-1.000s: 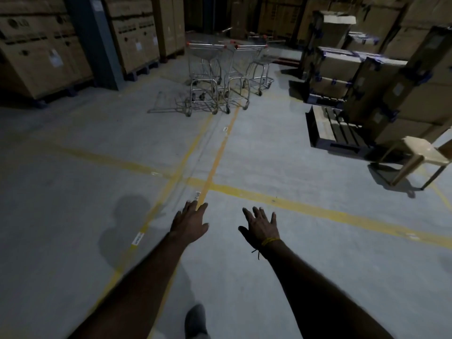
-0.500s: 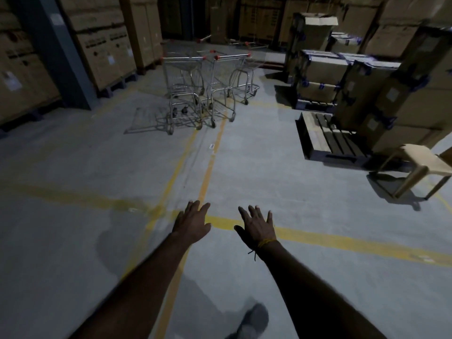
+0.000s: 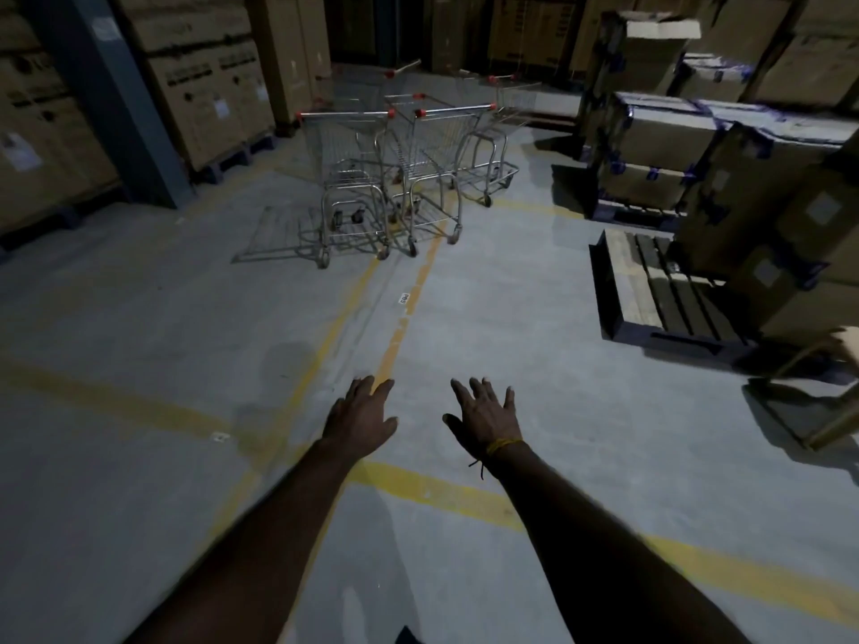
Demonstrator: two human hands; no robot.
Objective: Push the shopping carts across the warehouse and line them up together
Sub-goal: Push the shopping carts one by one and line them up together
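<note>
1. Shopping carts [image 3: 395, 169] clustered upper centre of frame, on floor [image 3: 511, 295] w/ yellow lines; well apart from both hands.
2. Left hand [image 3: 360, 418] & right hand [image 3: 485, 418] stretched fwd, lower centre; fingers spread, holding nothing.
3. Prob. stiff wire frames on castors, roll easily but wander; take by red-capped handle bar [image 3: 344, 114].

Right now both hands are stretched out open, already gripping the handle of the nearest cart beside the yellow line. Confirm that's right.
Not quite. In the head view the left hand and right hand are stretched out open, but they hold nothing; the nearest cart stands well ahead, untouched, beside the yellow line.
</note>
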